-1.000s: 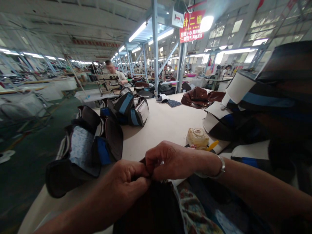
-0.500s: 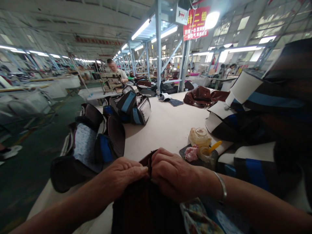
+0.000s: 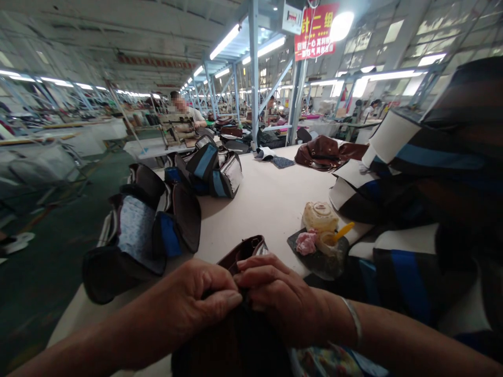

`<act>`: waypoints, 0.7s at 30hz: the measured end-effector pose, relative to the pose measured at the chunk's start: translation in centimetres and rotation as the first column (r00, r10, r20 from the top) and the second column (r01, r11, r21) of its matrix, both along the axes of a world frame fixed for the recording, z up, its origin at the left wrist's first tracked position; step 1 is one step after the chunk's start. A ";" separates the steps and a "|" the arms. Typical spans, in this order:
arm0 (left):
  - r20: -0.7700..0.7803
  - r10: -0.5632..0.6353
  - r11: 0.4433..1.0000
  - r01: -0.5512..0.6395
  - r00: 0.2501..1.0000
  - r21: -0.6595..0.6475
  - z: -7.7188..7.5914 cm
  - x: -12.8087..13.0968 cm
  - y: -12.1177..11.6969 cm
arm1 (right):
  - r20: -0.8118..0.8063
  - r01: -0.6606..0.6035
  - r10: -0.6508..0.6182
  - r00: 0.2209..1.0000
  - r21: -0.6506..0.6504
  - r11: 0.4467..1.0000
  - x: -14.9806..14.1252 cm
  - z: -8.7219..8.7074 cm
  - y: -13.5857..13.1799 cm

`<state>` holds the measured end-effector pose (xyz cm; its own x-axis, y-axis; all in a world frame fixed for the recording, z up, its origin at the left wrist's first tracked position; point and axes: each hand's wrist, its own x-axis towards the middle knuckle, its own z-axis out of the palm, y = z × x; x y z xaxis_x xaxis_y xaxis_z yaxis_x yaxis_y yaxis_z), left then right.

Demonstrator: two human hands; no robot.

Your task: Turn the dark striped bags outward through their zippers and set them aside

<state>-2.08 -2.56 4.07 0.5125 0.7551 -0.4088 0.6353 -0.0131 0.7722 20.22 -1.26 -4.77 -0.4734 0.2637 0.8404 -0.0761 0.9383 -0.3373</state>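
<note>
A dark brown bag (image 3: 230, 343) stands upright at the table's front edge, close to me. My left hand (image 3: 200, 298) is closed on its upper edge, thumb pressed against the bent fingers. My right hand (image 3: 277, 296) meets it at the same edge, fingers curled over the material and fingertips touching near the left thumb. Beyond the knuckles shows the bag's brown rim (image 3: 245, 248), with a pale lining inside at the right. Exactly what the fingertips pinch is hidden between the hands. A bangle circles my right wrist.
At the left lie dark bags with blue panels (image 3: 171, 233); more pieces (image 3: 408, 272) pile up at the right. A dark board (image 3: 293, 243) holds a yellowish container (image 3: 320, 215), pink lump (image 3: 306, 242) and yellow-handled pot (image 3: 330, 243). A brown leather bag (image 3: 322, 153) lies farther back. One person (image 3: 192, 112) sits behind.
The bag's rim has come into view beyond my hands. My right hand has loosened from a tight fist to longer, curled fingers, and my left hand has turned with its knuckles higher.
</note>
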 end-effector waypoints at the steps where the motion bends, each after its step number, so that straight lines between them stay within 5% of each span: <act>1: -0.030 0.009 1.000 -0.009 0.999 0.023 0.1 0.1 -0.2 | -0.033 -0.016 0.012 0.999 -0.124 0.992 0.1 -0.3 -0.2; 4: -0.087 0.004 0.997 0.003 0.996 0.080 0.7 0.4 -0.6 | -0.103 -0.039 -0.016 0.995 -0.510 0.859 0.6 -0.2 -0.1; 6: -0.112 -0.007 0.994 0.019 0.994 0.106 0.9 0.5 -0.6 | -0.070 -0.035 -0.011 0.997 -0.620 0.784 0.9 1.0 0.7; 10: -0.105 -0.045 0.982 0.063 0.994 0.179 0.2 0.5 -0.6 | 0.122 -0.142 0.299 0.946 -0.675 0.724 0.7 4.3 2.8; 13: -0.090 -0.110 0.953 0.131 0.990 0.272 -0.5 0.4 -0.6 | 0.173 -0.270 0.493 0.853 -0.661 0.700 0.2 4.9 3.8; 17: -0.078 -0.096 0.973 0.110 0.992 0.203 -0.3 0.3 -0.5 | 0.126 -0.266 0.467 0.875 -0.682 0.682 -0.2 3.5 3.7; 21: -0.041 -0.105 0.993 0.107 0.994 0.044 0.3 -0.3 -0.2 | 0.042 -0.241 0.451 0.892 -0.800 0.550 0.6 2.9 3.2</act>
<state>-2.35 -2.81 4.41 0.5754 0.7157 -0.3959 0.6574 -0.1167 0.7445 20.77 1.91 -1.88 -0.8077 0.5226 0.2729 -0.1644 0.2449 -0.9555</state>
